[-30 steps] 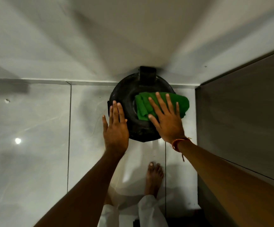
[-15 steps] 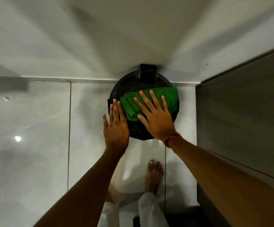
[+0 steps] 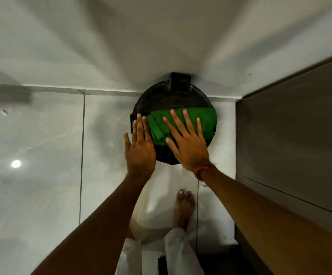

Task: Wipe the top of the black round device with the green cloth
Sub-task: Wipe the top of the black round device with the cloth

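The black round device [image 3: 161, 100] sits on the floor against the white wall, a small black block at its far edge. A folded green cloth [image 3: 206, 120] lies across its top. My right hand [image 3: 187, 141] is spread flat with its fingers apart and presses down on the cloth. My left hand [image 3: 140, 147] rests flat with fingers together on the device's left edge, touching the cloth's left end. The near part of the device is hidden under both hands.
Glossy pale floor tiles [image 3: 42, 155] spread to the left, with a lamp reflection. A dark cabinet front [image 3: 292, 135] stands close on the right. My bare foot [image 3: 184, 207] and white trouser legs are just below the device.
My right hand slid the cloth from the device's right side toward the left and middle. The cloth's left end now touches my left hand, which has stayed in place.
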The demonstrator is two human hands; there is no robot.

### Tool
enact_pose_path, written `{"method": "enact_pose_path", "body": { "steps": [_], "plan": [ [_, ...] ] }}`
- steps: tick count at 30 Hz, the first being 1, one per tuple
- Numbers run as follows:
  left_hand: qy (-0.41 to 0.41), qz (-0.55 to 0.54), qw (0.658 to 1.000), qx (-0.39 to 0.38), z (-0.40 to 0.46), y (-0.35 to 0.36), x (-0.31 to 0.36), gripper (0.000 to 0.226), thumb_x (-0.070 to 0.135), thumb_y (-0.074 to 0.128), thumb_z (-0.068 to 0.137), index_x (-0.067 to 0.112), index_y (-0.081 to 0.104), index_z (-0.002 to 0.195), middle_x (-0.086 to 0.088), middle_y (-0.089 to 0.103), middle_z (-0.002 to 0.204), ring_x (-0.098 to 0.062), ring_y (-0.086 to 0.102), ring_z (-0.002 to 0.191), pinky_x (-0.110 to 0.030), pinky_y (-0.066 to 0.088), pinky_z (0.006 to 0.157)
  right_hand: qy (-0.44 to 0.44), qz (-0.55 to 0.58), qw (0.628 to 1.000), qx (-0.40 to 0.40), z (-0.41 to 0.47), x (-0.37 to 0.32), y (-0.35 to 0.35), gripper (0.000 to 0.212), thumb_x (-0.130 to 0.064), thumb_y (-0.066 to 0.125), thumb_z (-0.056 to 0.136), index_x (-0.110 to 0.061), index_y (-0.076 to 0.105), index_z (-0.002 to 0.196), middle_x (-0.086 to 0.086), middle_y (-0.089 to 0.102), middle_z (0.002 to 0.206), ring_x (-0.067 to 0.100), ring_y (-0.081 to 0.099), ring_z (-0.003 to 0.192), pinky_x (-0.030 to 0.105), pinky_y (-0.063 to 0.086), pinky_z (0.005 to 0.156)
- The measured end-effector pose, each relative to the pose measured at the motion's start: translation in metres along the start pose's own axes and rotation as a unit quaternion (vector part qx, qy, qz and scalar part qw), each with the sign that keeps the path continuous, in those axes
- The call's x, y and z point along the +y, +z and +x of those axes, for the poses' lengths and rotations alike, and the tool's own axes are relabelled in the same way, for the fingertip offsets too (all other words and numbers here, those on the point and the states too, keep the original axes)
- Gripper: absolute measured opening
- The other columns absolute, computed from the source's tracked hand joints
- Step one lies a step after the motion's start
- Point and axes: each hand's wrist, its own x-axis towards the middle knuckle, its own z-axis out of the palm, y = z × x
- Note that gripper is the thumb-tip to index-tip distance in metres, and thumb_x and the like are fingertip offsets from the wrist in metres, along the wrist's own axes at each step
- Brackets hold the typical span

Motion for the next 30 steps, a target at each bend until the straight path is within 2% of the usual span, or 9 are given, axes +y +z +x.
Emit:
{"method": "enact_pose_path", "body": {
  "steps": [4,7,9,12,16,20,23,25,30],
  "plan": [
    [0.001,-0.032,0.999,0.01,0.001,0.002,0.0,0.069,0.031,0.031,0.108,0.008,-0.007,0.16,-0.012,-0.008,0.17,-0.029,-0.001,0.158,-0.056,0.015,0.126,0.03,0.0,0.999,-0.034,-0.05,0.029,0.005,0.063,-0.052,0.023,0.105,-0.031,0.016,0.164,-0.001,0.01,0.174,0.031,0.005,0.162,0.064,0.015,0.125],
    [0.0,-0.028,1.0,0.01,0.002,0.001,0.0,0.066,0.031,0.028,0.109,0.008,-0.007,0.16,-0.012,-0.008,0.17,-0.028,-0.001,0.158,-0.055,0.015,0.126,0.107,0.029,0.994,-0.011,-0.024,0.014,-0.002,0.064,-0.053,0.021,0.106,-0.029,0.013,0.165,0.0,0.006,0.175,0.033,0.001,0.161,0.063,0.006,0.128],
    [-0.002,-0.021,1.0,0.014,0.002,0.002,0.0,0.065,0.03,0.027,0.109,0.008,-0.007,0.16,-0.013,-0.008,0.17,-0.028,-0.001,0.158,-0.054,0.015,0.126,0.127,0.033,0.991,0.0,0.004,-0.007,-0.007,0.066,-0.055,0.021,0.105,-0.029,0.013,0.165,0.0,0.005,0.175,0.035,0.001,0.161,0.062,0.002,0.128],
    [0.003,-0.001,1.0,0.004,0.0,0.0,0.0,0.073,0.031,0.037,0.106,0.006,-0.006,0.16,-0.014,-0.009,0.169,-0.029,-0.002,0.158,-0.055,0.015,0.126,0.056,0.01,0.998,-0.017,0.013,-0.016,-0.009,0.066,-0.056,0.023,0.105,-0.03,0.015,0.165,-0.001,0.007,0.174,0.034,0.003,0.161,0.063,0.006,0.127],
    [0.008,-0.019,1.0,-0.002,0.0,-0.004,0.001,0.085,0.034,0.049,0.101,0.006,-0.005,0.16,-0.015,-0.007,0.169,-0.03,0.0,0.158,-0.056,0.012,0.126,-0.023,-0.021,0.999,-0.038,-0.029,0.006,-0.005,0.064,-0.056,0.024,0.105,-0.031,0.019,0.164,-0.002,0.012,0.174,0.032,0.008,0.161,0.063,0.015,0.126],
    [0.004,-0.034,0.999,0.01,0.0,-0.003,0.0,0.066,0.029,0.03,0.108,0.008,-0.004,0.16,-0.012,-0.007,0.17,-0.029,0.0,0.158,-0.057,0.017,0.125,0.016,-0.016,0.998,-0.065,-0.053,0.034,-0.007,0.063,-0.054,0.022,0.105,-0.033,0.015,0.164,-0.002,0.008,0.174,0.032,0.005,0.161,0.065,0.014,0.125],
    [0.004,-0.025,1.0,0.015,0.0,-0.002,-0.001,0.064,0.028,0.027,0.109,0.008,-0.005,0.16,-0.01,-0.007,0.17,-0.027,0.001,0.158,-0.055,0.016,0.126,0.107,0.028,0.993,-0.047,-0.025,0.043,-0.015,0.064,-0.052,0.021,0.107,-0.031,0.005,0.165,-0.001,-0.003,0.175,0.033,-0.004,0.161,0.062,0.006,0.128],
    [0.005,-0.021,1.0,0.02,0.0,-0.001,-0.002,0.062,0.028,0.025,0.109,0.008,-0.005,0.16,-0.01,-0.008,0.17,-0.027,0.0,0.158,-0.054,0.015,0.126,0.139,0.047,0.989,-0.03,0.005,0.038,-0.022,0.065,-0.053,0.022,0.107,-0.03,0.005,0.165,0.002,-0.003,0.175,0.036,-0.004,0.161,0.062,0.005,0.128],
    [0.016,-0.008,0.999,0.031,-0.003,0.0,-0.002,0.06,0.025,0.024,0.11,0.005,-0.002,0.16,-0.014,-0.005,0.17,-0.029,0.001,0.158,-0.055,0.018,0.125,0.085,0.023,0.996,-0.017,0.05,0.007,-0.027,0.067,-0.056,0.025,0.106,-0.03,0.009,0.165,0.003,0.001,0.175,0.037,0.0,0.161,0.061,0.003,0.128]
  ]
}}
